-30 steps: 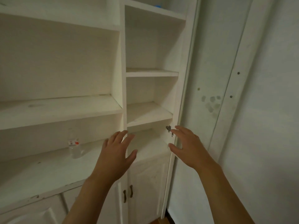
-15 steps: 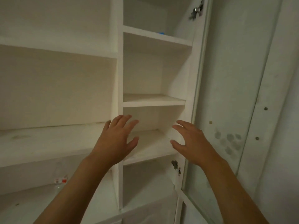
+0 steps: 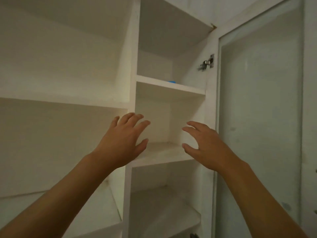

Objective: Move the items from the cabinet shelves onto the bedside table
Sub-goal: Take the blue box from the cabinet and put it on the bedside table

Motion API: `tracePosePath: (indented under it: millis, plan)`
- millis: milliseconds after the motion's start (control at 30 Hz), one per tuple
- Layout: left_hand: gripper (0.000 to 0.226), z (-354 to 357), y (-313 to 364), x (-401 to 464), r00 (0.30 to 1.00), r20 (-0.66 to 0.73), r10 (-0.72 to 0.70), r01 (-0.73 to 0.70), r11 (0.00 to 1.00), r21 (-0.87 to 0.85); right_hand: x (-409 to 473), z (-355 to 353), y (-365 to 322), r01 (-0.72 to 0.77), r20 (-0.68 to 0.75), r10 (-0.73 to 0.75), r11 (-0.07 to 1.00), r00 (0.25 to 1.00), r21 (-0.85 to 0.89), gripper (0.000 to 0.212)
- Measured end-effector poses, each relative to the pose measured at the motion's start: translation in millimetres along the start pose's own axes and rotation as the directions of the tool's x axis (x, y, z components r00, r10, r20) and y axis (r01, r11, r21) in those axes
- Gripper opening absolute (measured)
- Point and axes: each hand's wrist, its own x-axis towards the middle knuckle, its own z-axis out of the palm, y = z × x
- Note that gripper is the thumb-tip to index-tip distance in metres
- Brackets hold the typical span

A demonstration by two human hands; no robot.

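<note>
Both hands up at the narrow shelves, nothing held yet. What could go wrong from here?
1. The blue item lies on the shelf above both hands, and only its edge shows, so a blind reach might knock it off.
2. The glass door stands open close beside the right hand; an outward swing could hit it.
3. The left hand is in front of the divider and may catch it while rising.
</note>
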Motion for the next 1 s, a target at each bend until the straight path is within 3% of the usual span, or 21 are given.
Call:
tracePosePath:
  millis: [567, 733, 1000]
  plan:
    - [0.05, 4, -63, 124, 0.961, -0.207, 0.185, -0.154, 0.975, 0.159, 161, -39, 4, 0.004, -0.071, -0.015, 0.988, 0.997, -0.153, 0.059]
    - [0.052, -5, -68, 155, 0.954, -0.262, 0.147, -0.1, 0.978, 0.184, 202, -48, 17, 0.052, -0.107, -0.072, 0.983, 0.992, -0.176, 0.06]
    - [0.054, 5, -71, 162, 0.953, -0.273, 0.132, -0.063, 0.968, 0.245, 274, -47, 31, 0.065, -0.044, -0.066, 0.998, 0.997, -0.017, 0.05]
